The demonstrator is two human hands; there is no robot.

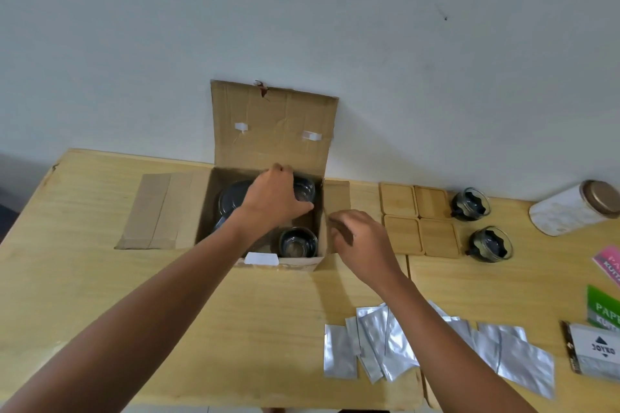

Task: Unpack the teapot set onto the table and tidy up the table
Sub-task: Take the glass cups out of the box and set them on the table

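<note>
Left hand point(275, 198) is down inside the cardboard box point(318, 245), fingers curled round a glass cup point(304, 190) at the far right corner, so that grip looks closed on the cup, ready to lift. Right hand point(360, 243) hangs just outside the box's right wall, fingers loosely bent, holding nothing as far as I can see; may be steadying the box edge, can't tell if it touches.

Progress, judged from the layout: approx. halfway. Already out on the tabletop point(100, 198): four wooden coasters point(419, 220) in a 2x2 block right of the box, plus two glass cups point(469, 204) w/ dark inserts just beyond them. Left to do: the cup in hand, a second cup point(298, 242) at the near right of the box, and a dark round piece point(233, 199) on the box's left side, prob. the teapot, partly hidden by the forearm.

Box flaps are open, back one point(273, 127) propped vs. the wall.

Tidying not started, it seems: silver foil packets point(385, 342) scattered near the front edge, pink/green paper packs point(604, 305) and a small packet marked JOYKO point(595, 350) at far right, a white jar point(570, 208) w/ metal lid lying on its side.
</note>
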